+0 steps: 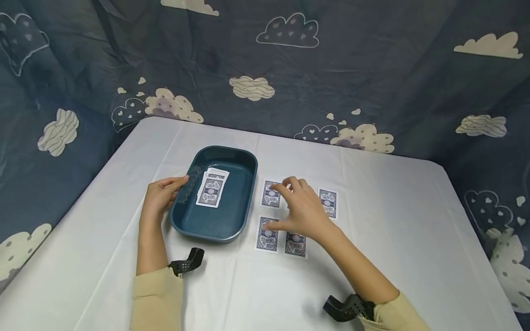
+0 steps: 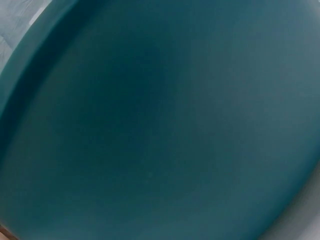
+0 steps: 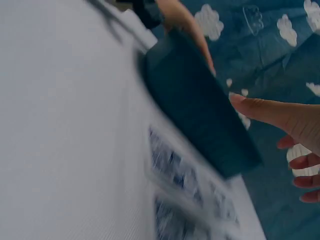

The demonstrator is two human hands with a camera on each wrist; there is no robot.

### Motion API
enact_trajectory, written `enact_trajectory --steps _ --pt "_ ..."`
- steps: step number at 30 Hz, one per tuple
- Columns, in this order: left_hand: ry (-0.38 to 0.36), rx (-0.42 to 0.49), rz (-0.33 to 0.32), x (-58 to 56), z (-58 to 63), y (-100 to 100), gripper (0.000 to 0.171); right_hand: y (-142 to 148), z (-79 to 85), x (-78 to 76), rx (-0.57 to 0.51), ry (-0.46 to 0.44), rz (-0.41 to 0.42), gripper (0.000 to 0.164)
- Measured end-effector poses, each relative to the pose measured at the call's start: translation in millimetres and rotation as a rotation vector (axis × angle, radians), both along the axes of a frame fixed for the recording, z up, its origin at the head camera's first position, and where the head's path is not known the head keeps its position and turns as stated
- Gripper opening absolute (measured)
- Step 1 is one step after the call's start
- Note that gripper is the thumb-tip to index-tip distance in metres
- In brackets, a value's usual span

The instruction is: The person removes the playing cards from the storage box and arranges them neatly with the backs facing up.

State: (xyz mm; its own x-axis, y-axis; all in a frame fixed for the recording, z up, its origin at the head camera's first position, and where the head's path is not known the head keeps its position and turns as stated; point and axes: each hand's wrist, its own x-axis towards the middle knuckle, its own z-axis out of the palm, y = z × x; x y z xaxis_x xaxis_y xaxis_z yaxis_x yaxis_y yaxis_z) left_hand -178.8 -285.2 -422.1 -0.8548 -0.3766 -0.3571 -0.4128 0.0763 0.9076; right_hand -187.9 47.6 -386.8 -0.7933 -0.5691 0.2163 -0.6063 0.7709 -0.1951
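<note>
A teal tray [image 1: 230, 215] sits left of the middle of the table, with a loose stack of face-down playing cards [image 1: 210, 191] inside. My left hand [image 1: 160, 195] grips its left rim; the tray's wall [image 2: 160, 125] fills the left wrist view. To the right, several blue-backed cards lie face down in two rows, among them an upper left card [image 1: 270, 196], a lower left card [image 1: 267, 236], a lower card [image 1: 296, 247] and a far right card [image 1: 329, 203]. Over them hovers my right hand [image 1: 306, 209], thumb and fingers apart, holding nothing and covering part of the upper row.
A white cloth [image 1: 397, 220] covers the table. Behind it hangs a dark blue curtain [image 1: 232, 55] with cloud prints. Each wrist wears a black strap mount, one on the left wrist [image 1: 187, 262] and one on the right wrist [image 1: 348, 307].
</note>
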Motion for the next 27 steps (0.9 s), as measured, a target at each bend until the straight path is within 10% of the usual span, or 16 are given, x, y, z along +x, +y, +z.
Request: enact_trajectory --steps 12,27 --pt "0.005 0.021 -0.022 0.3 -5.1 6 0.061 -110 -4.3 -23.7 0.018 0.036 0.149 0.095" --pt "0.03 0.045 -0.033 1.0 0.9 -1 0.061 -159 -33.5 -58.8 0.249 -0.196 0.054 0.096"
